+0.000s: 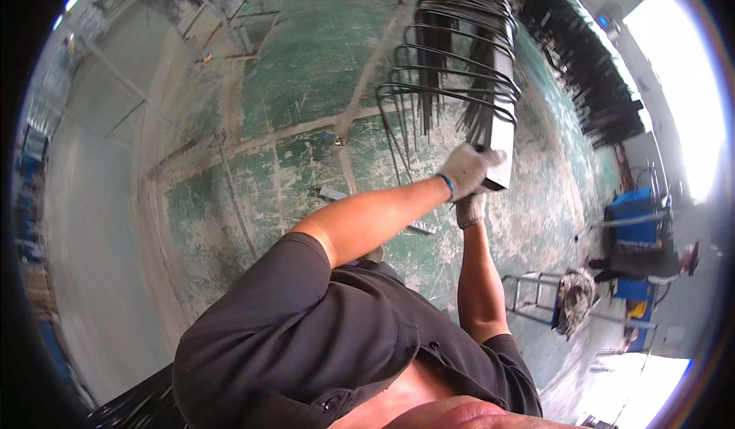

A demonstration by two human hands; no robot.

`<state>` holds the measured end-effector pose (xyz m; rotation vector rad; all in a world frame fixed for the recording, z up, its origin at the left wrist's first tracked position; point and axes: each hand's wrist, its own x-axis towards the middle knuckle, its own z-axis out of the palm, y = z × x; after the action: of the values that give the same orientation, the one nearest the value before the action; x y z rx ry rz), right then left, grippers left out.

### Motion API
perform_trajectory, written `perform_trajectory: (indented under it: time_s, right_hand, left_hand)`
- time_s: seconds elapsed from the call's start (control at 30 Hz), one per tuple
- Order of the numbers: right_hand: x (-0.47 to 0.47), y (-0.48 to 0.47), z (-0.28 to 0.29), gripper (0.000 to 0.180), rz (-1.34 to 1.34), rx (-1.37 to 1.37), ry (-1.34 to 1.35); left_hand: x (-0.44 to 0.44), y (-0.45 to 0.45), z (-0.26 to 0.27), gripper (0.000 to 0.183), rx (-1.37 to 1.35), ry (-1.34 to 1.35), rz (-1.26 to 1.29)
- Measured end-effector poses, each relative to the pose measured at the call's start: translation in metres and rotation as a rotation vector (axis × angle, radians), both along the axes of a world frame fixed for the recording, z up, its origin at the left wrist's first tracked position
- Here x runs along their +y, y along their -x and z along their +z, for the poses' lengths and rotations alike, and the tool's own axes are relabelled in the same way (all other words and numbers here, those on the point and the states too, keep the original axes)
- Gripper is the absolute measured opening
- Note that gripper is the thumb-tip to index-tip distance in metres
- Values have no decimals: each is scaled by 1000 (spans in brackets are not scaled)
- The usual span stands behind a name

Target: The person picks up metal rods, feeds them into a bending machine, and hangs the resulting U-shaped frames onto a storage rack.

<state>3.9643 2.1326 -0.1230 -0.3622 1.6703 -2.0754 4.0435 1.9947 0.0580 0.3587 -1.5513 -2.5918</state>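
My left hand (468,170), in a pale knit work glove, grips the near end of a square metal tube (503,142), its thumb lying across the top face. Below that end, my right hand (472,210) is gloved too and holds the tube from underneath; its fingers are mostly hidden by the tube and my left hand. Many bent black metal rods (453,93) hang over the tube, packed tightly at the far end and spaced wider nearer me. Their long legs dangle towards the floor, left of the tube.
Two short metal pieces (424,227) lie on the worn green floor (298,159). A rack of dark rods (585,61) stands at right. A person (643,259) is beside blue equipment (634,214), near a metal-frame stand (531,297) with cloth (576,302). Metal frames (229,33) stand far left.
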Motion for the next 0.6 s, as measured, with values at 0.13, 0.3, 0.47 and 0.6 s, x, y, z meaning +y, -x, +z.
perform_trajectory:
  time_s: [0.13, 0.3, 0.47, 0.6]
  right_hand:
    - [-10, -9, 17, 55, -43, -267, 196]
    - [16, -16, 7, 41, 44, 319, -234]
    - [10, -22, 19, 53, 31, 346, -324]
    - [9, -32, 28, 44, 10, 656, -667]
  left_hand:
    - [-37, -57, -11, 47, 112, 449, 1]
    - [-135, -140, -61, 36, -143, 615, -210]
    - [-232, -221, -165, 41, -418, 606, -137]
    - [-276, -231, -127, 45, -499, 633, -219]
